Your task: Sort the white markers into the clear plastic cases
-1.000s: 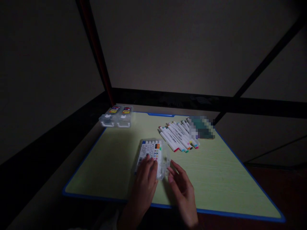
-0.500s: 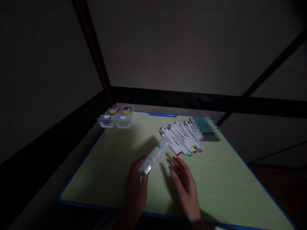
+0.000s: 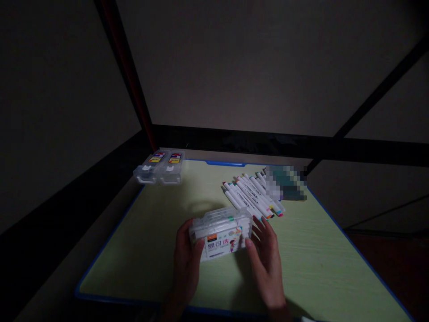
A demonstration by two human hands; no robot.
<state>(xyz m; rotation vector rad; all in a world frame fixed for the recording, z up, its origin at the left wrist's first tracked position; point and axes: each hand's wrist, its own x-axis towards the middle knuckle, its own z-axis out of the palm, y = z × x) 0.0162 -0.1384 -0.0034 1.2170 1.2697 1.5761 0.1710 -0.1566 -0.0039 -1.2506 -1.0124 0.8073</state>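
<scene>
A clear plastic marker case (image 3: 221, 243) with a printed front label and a handle on top is held over the near middle of the table. My left hand (image 3: 187, 259) grips its left end, thumb on the front and fingers behind. At the right end, my right hand (image 3: 266, 259) holds the case with the thumb against the front corner and the fingers round the side. White pieces show through the plastic, but I cannot make out all that is inside. Just behind the case lie several white markers (image 3: 251, 194) with coloured ends, side by side.
Two clear plastic cases (image 3: 172, 167) with yellow and red labels lie at the table's back left corner. A flat, blurred-out greenish object (image 3: 290, 183) sits at the back right, beside the markers. The pale green table (image 3: 321, 250) has a blue edge.
The case has turned so that its labelled front faces me. My right hand, apart from it before, has closed on its right end.
</scene>
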